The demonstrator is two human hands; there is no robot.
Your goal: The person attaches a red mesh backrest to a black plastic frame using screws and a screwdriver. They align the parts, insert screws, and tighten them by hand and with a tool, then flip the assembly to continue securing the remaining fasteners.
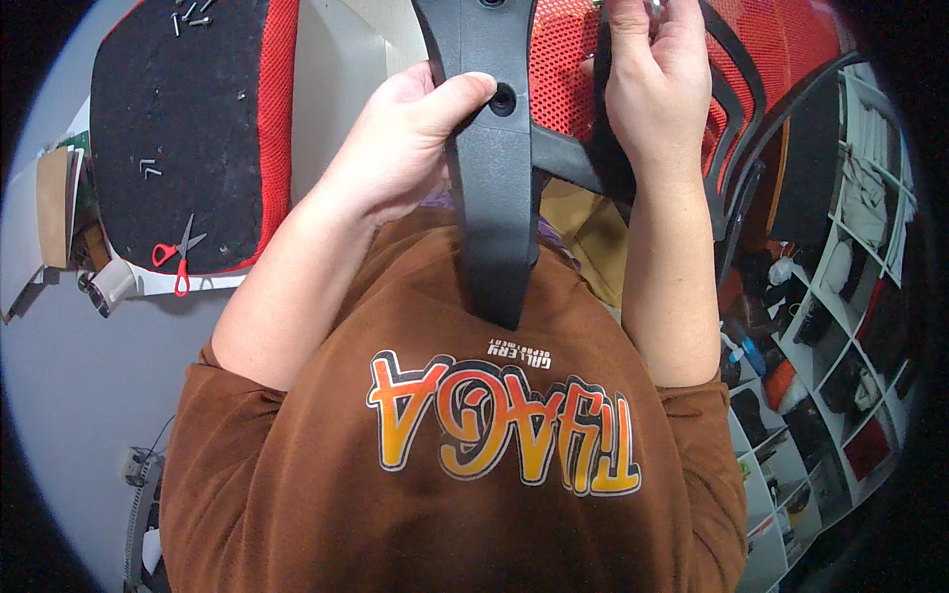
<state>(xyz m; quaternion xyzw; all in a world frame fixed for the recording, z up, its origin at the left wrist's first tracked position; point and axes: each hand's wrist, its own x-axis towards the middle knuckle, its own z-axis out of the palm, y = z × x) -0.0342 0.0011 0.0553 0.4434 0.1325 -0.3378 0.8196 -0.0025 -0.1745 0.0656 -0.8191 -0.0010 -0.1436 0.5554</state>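
Note:
My left hand grips a black plastic chair armrest, its thumb lying beside a round bolt hole. The lower end of the armrest comes down in front of my brown shirt. To its right is a red mesh chair backrest with a black frame. In front of the mesh, my right hand is closed at the upper edge of the view. A small shiny bit shows between its fingers, but what it is cannot be made out.
On the left lies a seat cushion, black underside up with red edging. It carries several bolts, L-shaped hex keys and red-handled scissors. White shelving filled with goods stands at right. A cardboard piece lies below the backrest.

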